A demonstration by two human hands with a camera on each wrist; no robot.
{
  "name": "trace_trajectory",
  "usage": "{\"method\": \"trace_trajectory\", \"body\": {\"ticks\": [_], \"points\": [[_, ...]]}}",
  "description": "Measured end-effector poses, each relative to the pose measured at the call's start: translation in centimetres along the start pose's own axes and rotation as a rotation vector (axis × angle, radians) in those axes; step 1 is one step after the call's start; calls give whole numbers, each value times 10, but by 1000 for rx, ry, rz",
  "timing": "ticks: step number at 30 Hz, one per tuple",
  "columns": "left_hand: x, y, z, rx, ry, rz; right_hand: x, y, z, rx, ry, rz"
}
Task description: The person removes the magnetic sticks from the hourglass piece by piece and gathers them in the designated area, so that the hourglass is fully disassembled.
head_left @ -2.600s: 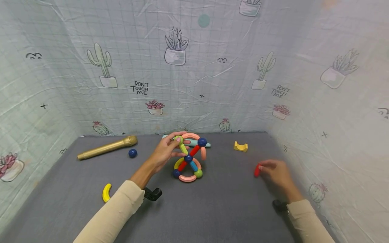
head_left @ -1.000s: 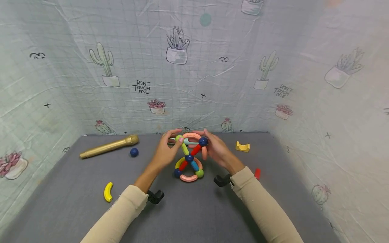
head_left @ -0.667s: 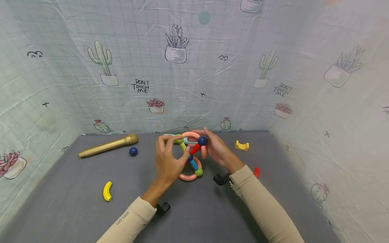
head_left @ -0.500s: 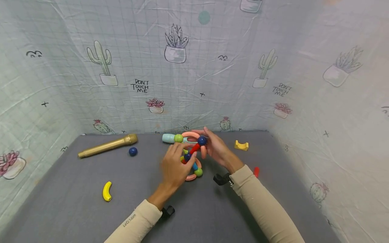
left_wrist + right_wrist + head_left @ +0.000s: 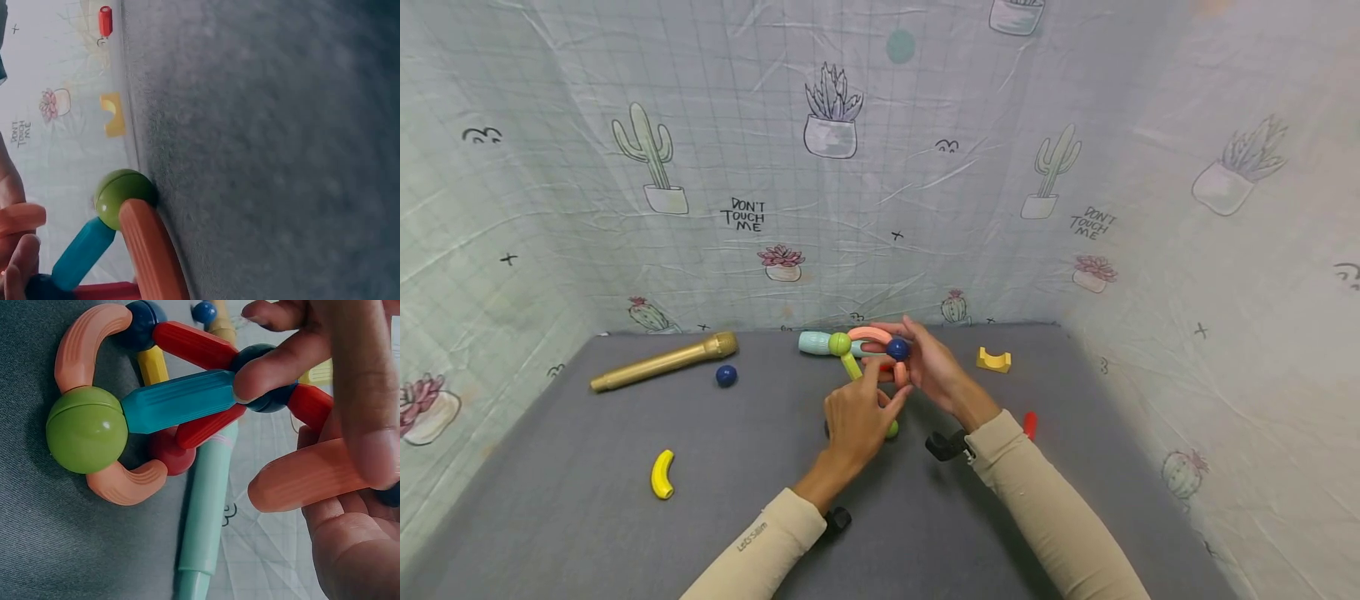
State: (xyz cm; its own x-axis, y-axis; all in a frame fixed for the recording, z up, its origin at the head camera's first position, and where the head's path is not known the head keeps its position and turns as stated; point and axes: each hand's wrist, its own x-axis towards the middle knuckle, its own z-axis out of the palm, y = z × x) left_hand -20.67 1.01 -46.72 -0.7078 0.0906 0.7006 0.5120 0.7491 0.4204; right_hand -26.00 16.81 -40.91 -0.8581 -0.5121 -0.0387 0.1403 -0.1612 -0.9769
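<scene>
Cactus-printed cloth walls in the grey tabletop, where a ball-and-rod frame stands near the back, in front of a pale teal wand. Over the last half second the person's left hand has slid rightward across the frame's middle to the hanging pink piece, its thumb lying over it; whether a finger pinches from behind cannot be told. Meanwhile the right hand stays curled round the dark-blue ball at the upper right corner. With the light-green ball now free of both hands, the right hand seems to do most of the steadying, and the work appears centred on that pink piece
</scene>
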Motion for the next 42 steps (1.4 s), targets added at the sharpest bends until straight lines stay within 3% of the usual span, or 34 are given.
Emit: {"method": "trace_trajectory", "body": {"ticks": [5,12,21,25,32,42], "points": [[1,1,0,-83,-6,-53,2,0,1,-29,-4,-15],[3,3,-8,-253,-108,-114,5,0,1,-66,-36,-44],[0,-5,-49,-523,-265,-225,3,1,2,-35,24,-13],[-9,-19,-72,-500,-307,-248,3,2,1,-26,40,3],[-30,-52,-108,-372,-313,-285,2,2,2,-27,57,35],[-56,-108,-170,-133,-245,-314,3,1,3,-26,67,43]]}}
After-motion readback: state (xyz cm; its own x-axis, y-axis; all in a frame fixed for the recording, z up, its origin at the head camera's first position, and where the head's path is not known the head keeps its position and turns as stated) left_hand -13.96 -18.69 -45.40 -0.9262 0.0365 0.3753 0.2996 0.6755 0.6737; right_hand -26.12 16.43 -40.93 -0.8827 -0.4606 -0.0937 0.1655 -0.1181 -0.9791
